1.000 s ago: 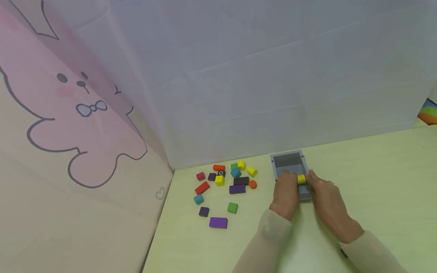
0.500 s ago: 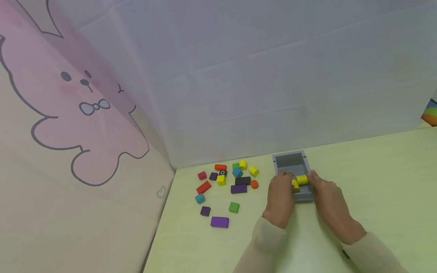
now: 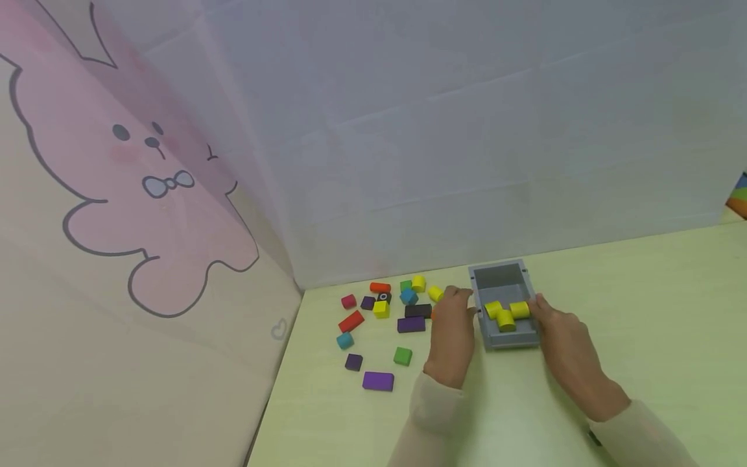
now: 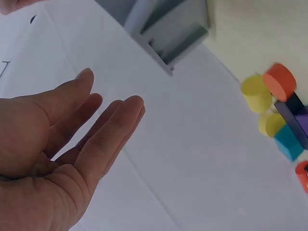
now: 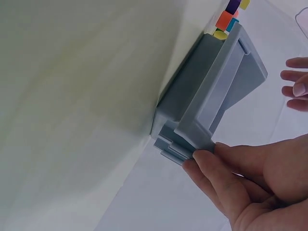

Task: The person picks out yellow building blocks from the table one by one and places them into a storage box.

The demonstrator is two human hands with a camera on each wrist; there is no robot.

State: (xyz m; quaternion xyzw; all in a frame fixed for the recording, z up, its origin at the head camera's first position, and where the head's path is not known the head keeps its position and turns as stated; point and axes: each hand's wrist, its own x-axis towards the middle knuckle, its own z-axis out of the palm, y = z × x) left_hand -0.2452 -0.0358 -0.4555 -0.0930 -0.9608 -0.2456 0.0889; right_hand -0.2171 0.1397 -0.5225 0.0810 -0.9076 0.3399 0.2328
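A grey open box (image 3: 502, 295) stands on the table with three yellow cylinder blocks (image 3: 506, 320) lying together near its front end. My right hand (image 3: 569, 353) pinches the box's right edge; in the right wrist view, thumb and fingers grip a corner of the grey box (image 5: 195, 91). Just left of the box is my left hand (image 3: 452, 337), apart from it and partly covering the nearest loose blocks. Seen from the left wrist, that left hand (image 4: 82, 144) holds nothing, its fingers loosely bent and spread from the thumb.
Loose blocks lie left of the box, among them a purple block (image 3: 378, 381), a green cube (image 3: 403, 356), a red block (image 3: 351, 321), a black block (image 3: 417, 311) and a yellow cube (image 3: 381, 309). A pale cloth (image 3: 496, 162) hangs behind the table's back edge.
My left hand has come out of the box and moved left, releasing a yellow cylinder. Three cylinders now show inside, where one was visible earlier. My right hand has kept its hold.
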